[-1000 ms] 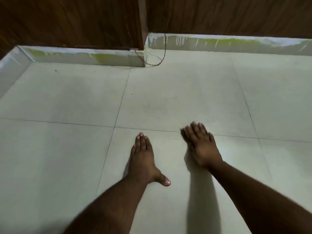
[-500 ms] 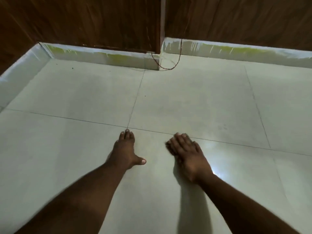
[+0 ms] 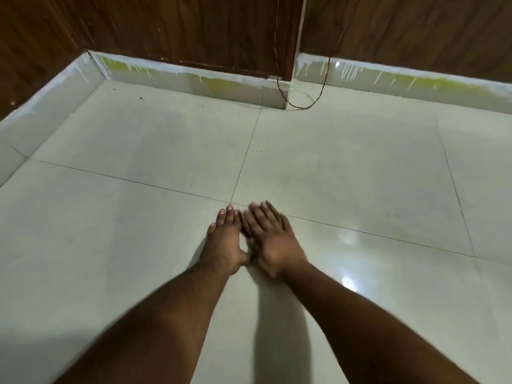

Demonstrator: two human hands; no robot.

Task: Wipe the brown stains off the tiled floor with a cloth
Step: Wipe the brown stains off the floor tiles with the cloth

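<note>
At the far left of the frame a pale skirting (image 3: 41,106) runs diagonally up to a corner in the upper left, with dark wood panelling (image 3: 166,26) above it. Along the top, the skirting carries yellow-green smears and white drips. A few tiny dark specks (image 3: 140,97) lie on the tiled floor (image 3: 110,245) close to that upper-left corner; the floor itself is pale, glossy, and crossed by thin dark grout lines. No cloth can be seen anywhere in the frame, and no clear brown stain can be made out on the tiles near the hands.

In the lower middle, the left hand (image 3: 224,242) lies palm down on the floor, its fingers (image 3: 228,216) straight and pressed together, pointing towards the top of the frame, holding nothing. Its thumb reaches right and meets the base of the right hand (image 3: 273,241), which lies just beside it, also flat with fingers extended and slightly spread, empty, somewhat blurred. The fingertips of both hands sit just below a crossing of grout lines. Both bare forearms stretch down to the bottom edge.

Above centre-right, a thin reddish wire (image 3: 304,105) hangs down the panelling and loops onto the floor at a jutting skirting corner. Bright reflections (image 3: 347,281) shine on the tiles right of the right hand.
</note>
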